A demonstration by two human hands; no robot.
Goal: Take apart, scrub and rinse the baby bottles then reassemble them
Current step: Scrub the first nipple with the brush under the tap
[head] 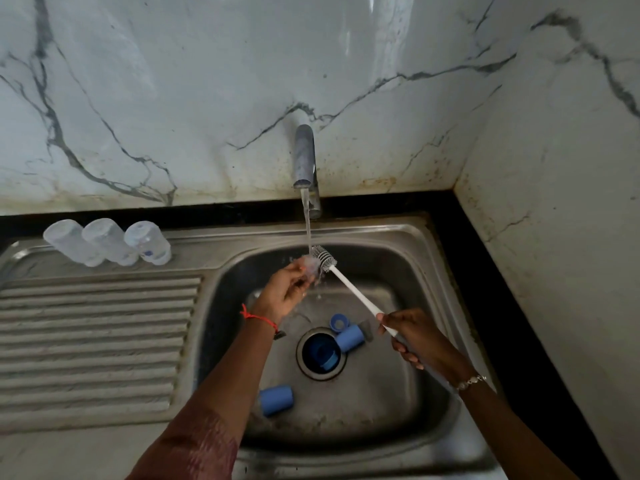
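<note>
- The left hand [284, 292] pinches a small translucent soft piece [310, 266], probably a bottle teat, with its fingertips, right in the stream from the grey metal tap [304, 157].
- The right hand [412, 337] is curled round the far end of the long white-handled bottle brush [353, 292]. The brush's grey bristle head sits against or just beside the piece; I cannot tell which.
- Three clear plastic bottle bodies [109, 241] stand mouth-down in a row on the ribbed steel drainboard [97, 323], well apart from the scrubbing.
- In the stainless steel sink basin [426, 306] a blue cylindrical cap [349, 337] lies beside the drain, with a blue screw ring [338, 321] touching it. A second blue cap [276, 400] lies nearer the person, and another blue part [320, 353] sits in the drain opening.
- The wet piece looks slippery, so a firm brush stroke could knock it from the fingertips down towards the drain.
- With the handle held at its end, the bristle head may skid off and spray water.
- The part in the drain may slow the outflow.
</note>
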